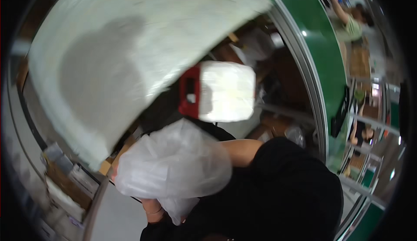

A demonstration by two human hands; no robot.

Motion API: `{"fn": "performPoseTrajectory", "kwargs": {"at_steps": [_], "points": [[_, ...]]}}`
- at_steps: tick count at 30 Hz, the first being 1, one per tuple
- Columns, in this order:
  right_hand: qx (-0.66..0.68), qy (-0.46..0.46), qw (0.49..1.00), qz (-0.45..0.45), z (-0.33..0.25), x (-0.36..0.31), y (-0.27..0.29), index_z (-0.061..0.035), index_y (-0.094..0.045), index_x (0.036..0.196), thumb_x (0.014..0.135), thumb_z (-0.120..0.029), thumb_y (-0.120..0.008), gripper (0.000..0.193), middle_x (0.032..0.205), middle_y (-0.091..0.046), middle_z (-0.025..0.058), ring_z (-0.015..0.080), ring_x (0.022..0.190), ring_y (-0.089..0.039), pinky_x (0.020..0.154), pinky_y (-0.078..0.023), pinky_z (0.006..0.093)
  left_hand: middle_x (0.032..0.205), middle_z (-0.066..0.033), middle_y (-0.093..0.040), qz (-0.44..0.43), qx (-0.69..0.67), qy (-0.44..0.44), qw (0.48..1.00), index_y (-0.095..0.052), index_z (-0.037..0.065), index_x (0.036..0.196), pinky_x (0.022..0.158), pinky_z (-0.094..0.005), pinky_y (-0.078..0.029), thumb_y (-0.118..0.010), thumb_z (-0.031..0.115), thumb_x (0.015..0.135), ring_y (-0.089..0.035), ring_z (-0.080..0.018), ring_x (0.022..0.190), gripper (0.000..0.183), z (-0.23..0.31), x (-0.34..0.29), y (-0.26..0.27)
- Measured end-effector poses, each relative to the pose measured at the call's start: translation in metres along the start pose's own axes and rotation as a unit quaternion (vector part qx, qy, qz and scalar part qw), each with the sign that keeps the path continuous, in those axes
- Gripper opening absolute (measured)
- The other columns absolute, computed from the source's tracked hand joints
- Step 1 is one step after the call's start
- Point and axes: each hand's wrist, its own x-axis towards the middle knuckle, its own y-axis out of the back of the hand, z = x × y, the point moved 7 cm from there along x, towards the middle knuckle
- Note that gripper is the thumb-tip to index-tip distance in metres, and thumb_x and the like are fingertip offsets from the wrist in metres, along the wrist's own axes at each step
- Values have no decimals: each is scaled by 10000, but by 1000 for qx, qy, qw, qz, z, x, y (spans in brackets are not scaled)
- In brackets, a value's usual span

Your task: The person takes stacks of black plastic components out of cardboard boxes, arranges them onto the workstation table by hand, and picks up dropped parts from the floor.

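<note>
A translucent white plastic bag (pixel 173 162), puffed out and crumpled, is in front of my body. My left hand (pixel 151 206) comes up under its lower left side, a thin band round the wrist. A bit of skin shows at the bag's left edge, so this hand appears to grip the bag; most of its fingers are covered. From the right, my right forearm (pixel 241 151) reaches in behind the bag, which hides that hand wholly. What the bag contains, if anything, cannot be made out. Beyond it is a white rounded block (pixel 228 92) with a red, handle-like side.
A large white, film-covered surface (pixel 104 63) fills the upper left, a shadow across it. Cartons (pixel 69 180) are stacked at lower left. On the right runs a green tabletop (pixel 304 19) with a metal edge and a black object (pixel 340 115). Other people (pixel 352 28) are farther off.
</note>
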Motion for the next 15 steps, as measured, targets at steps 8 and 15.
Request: {"fn": "performPoseTrajectory", "kwargs": {"at_steps": [8, 15], "points": [[410, 192, 859, 240, -5, -193, 133, -53, -409, 1265, 921, -379, -420, 474, 1228, -512, 77, 207, 1114, -507, 951, -416, 398, 1031, -179, -524, -485, -55, -331, 808, -523, -23, 925, 882, -482, -391, -649, 110, 542, -461, -411, 977, 425, 135, -96, -192], [208, 281, 805, 480, -38, -283, 229, -25, -394, 1279, 826, -71, -576, 491, 1193, -514, 88, 200, 1096, -502, 899, -445, 330, 1297, -214, -334, -690, -100, -299, 651, -430, 23, 1187, 1036, -491, -237, -631, 109, 631, -265, -420, 1239, 597, 169, -215, -278]]}}
